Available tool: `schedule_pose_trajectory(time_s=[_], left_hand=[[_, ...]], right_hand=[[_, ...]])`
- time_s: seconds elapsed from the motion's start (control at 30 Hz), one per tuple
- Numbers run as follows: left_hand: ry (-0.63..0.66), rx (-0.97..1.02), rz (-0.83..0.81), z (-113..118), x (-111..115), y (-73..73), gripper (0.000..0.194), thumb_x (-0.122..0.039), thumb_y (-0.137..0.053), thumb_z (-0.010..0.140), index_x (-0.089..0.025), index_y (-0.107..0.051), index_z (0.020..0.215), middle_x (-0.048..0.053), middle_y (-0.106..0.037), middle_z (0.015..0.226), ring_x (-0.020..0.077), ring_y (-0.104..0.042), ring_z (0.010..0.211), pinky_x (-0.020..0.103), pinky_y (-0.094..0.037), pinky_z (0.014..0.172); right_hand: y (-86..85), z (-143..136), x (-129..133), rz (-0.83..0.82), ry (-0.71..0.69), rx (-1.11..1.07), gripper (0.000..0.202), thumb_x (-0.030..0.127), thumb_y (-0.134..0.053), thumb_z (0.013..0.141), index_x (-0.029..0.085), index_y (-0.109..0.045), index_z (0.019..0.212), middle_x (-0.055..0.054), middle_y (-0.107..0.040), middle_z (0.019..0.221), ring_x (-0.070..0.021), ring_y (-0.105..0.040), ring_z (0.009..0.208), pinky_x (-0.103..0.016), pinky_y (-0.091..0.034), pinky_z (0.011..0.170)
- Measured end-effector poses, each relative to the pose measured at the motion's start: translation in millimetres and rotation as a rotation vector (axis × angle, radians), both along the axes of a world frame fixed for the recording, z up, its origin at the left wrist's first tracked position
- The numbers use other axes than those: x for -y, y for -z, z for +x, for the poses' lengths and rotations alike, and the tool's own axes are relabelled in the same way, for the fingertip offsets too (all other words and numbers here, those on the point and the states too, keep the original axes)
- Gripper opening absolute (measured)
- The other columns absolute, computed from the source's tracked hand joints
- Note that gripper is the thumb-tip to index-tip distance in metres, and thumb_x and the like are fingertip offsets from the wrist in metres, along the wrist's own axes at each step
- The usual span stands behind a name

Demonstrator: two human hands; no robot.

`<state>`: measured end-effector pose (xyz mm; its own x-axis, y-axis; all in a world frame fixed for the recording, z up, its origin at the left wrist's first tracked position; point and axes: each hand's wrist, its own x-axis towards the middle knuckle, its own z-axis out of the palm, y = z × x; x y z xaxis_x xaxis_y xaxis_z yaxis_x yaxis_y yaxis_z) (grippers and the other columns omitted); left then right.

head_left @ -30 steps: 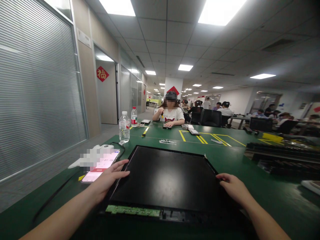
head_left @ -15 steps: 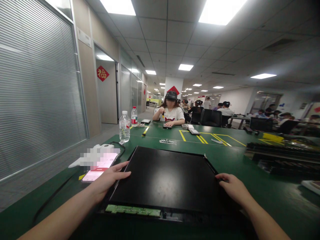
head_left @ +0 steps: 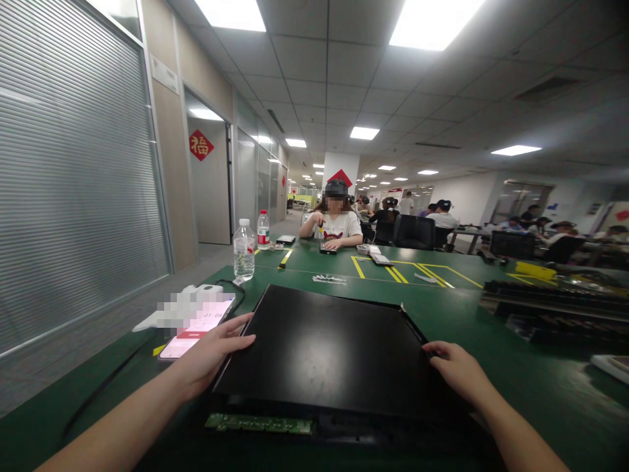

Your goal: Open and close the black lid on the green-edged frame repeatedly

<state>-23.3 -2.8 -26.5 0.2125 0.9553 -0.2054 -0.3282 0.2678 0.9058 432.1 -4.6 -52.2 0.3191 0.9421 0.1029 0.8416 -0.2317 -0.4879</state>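
A large black flat panel (head_left: 324, 354) lies before me within a dark frame on the green table. Along its near edge a strip of green circuit board (head_left: 260, 423) shows. My left hand (head_left: 216, 354) grips the panel's left edge, thumb on the top face and the other fingers at the side. At the right edge, my right hand (head_left: 455, 367) has its fingers closed on the dark rim of the frame. The undersides of both hands' grips are hidden.
Left of the panel lie a lit phone (head_left: 196, 331) and a black cable (head_left: 105, 387). Two bottles (head_left: 244, 252) (head_left: 263, 231) stand beyond. Across the green table (head_left: 314, 262) a person (head_left: 339, 223) holds a tool. Dark strips (head_left: 550, 308) are stacked at right.
The black panel's left and near edges sit slightly higher above the circuit board strip, which is now more shaded. Both hands have barely moved.
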Motion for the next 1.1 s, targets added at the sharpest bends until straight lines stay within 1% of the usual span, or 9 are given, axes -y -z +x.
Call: schedule_pose_trajectory(time_s=[0.17, 0.37, 0.6, 0.67, 0.8, 0.9, 0.97, 1.03, 1.1], left_hand=[[-0.004, 0.035, 0.015, -0.2, 0.9, -3.5, 0.072, -0.012, -0.069, 0.068, -0.018, -0.037, 0.133, 0.011, -0.068, 0.11, 0.0274, -0.064, 0.099, 0.038, -0.052, 0.083], [0.005, 0.014, 0.026, 1.8, 5.5, -7.4, 0.078, -0.014, -0.072, 0.066, -0.019, -0.036, 0.135, 0.012, -0.067, 0.111, 0.029, -0.063, 0.099, 0.04, -0.051, 0.084], [0.027, 0.052, 0.089, 4.8, 7.2, -13.1, 0.068, -0.014, -0.067, 0.071, -0.02, -0.04, 0.133, 0.01, -0.063, 0.119, 0.0286, -0.058, 0.108, 0.041, -0.046, 0.092], [0.015, 0.051, 0.113, 4.7, 7.0, -12.8, 0.064, -0.014, -0.067, 0.072, -0.021, -0.043, 0.131, 0.009, -0.061, 0.122, 0.0279, -0.056, 0.111, 0.041, -0.043, 0.096], [0.01, 0.063, 0.156, 4.1, 7.1, -10.6, 0.061, -0.015, -0.067, 0.071, -0.021, -0.046, 0.129, 0.008, -0.058, 0.126, 0.0272, -0.052, 0.115, 0.04, -0.037, 0.102], [0.025, 0.084, 0.213, 5.0, 7.6, -10.0, 0.064, -0.014, -0.067, 0.07, -0.023, -0.046, 0.129, 0.007, -0.055, 0.129, 0.0265, -0.05, 0.118, 0.038, -0.033, 0.104], [0.025, 0.099, 0.249, 6.2, 8.1, -10.0, 0.066, -0.014, -0.068, 0.069, -0.024, -0.045, 0.13, 0.006, -0.053, 0.132, 0.0263, -0.048, 0.119, 0.037, -0.031, 0.106], [0.031, 0.117, 0.267, 7.4, 8.8, -10.2, 0.067, -0.013, -0.068, 0.069, -0.025, -0.044, 0.131, 0.006, -0.051, 0.133, 0.0267, -0.047, 0.12, 0.038, -0.031, 0.106], [0.04, 0.133, 0.27, 8.2, 9.6, -10.2, 0.067, -0.013, -0.067, 0.07, -0.025, -0.042, 0.131, 0.005, -0.05, 0.134, 0.0272, -0.047, 0.12, 0.039, -0.033, 0.105]], right_hand=[[0.0, 0.9, 0.5, 0.015, 0.01, -0.014, 0.033, 0.018, -0.05, 0.064, 0.02, -0.069, 0.09, -0.007, -0.067, 0.094, -0.0201, -0.06, 0.088, -0.026, -0.043, 0.074], [-0.2, 2.4, 0.9, -0.003, -0.008, -0.013, 0.035, 0.02, -0.048, 0.065, 0.018, -0.068, 0.094, -0.008, -0.066, 0.094, -0.0213, -0.059, 0.089, -0.027, -0.042, 0.073], [-0.1, 3.2, 1.3, 0.052, 0.004, -0.061, 0.031, 0.021, -0.051, 0.064, 0.02, -0.069, 0.089, -0.006, -0.066, 0.089, -0.0209, -0.06, 0.085, -0.027, -0.042, 0.07], [-0.6, 2.0, 1.7, 0.06, 0.012, -0.101, 0.033, 0.021, -0.051, 0.064, 0.02, -0.067, 0.093, -0.005, -0.066, 0.085, -0.0192, -0.06, 0.079, -0.026, -0.041, 0.066], [0.0, 0.6, 1.8, 0.078, 0.055, -0.155, 0.045, 0.025, -0.051, 0.067, 0.019, -0.059, 0.11, 0.0, -0.062, 0.069, -0.0148, -0.056, 0.06, -0.025, -0.039, 0.056], [1.2, 1.9, 0.4, 0.092, 0.087, -0.21, 0.049, 0.033, -0.049, 0.072, 0.017, -0.054, 0.118, 0.0, -0.063, 0.068, -0.0155, -0.058, 0.059, -0.026, -0.04, 0.057], [1.4, 3.9, -1.1, 0.12, 0.126, -0.248, 0.045, 0.038, -0.05, 0.072, 0.015, -0.059, 0.11, -0.005, -0.067, 0.076, -0.0186, -0.061, 0.069, -0.028, -0.043, 0.064], [0.8, 6.1, -2.2, 0.161, 0.156, -0.276, 0.037, 0.04, -0.054, 0.069, 0.015, -0.067, 0.094, -0.009, -0.069, 0.086, -0.023, -0.062, 0.083, -0.031, -0.044, 0.073], [-0.5, 7.5, -2.1, 0.181, 0.16, -0.306, 0.03, 0.04, -0.057, 0.067, 0.017, -0.069, 0.08, -0.011, -0.069, 0.092, -0.0265, -0.06, 0.092, -0.033, -0.043, 0.08]])
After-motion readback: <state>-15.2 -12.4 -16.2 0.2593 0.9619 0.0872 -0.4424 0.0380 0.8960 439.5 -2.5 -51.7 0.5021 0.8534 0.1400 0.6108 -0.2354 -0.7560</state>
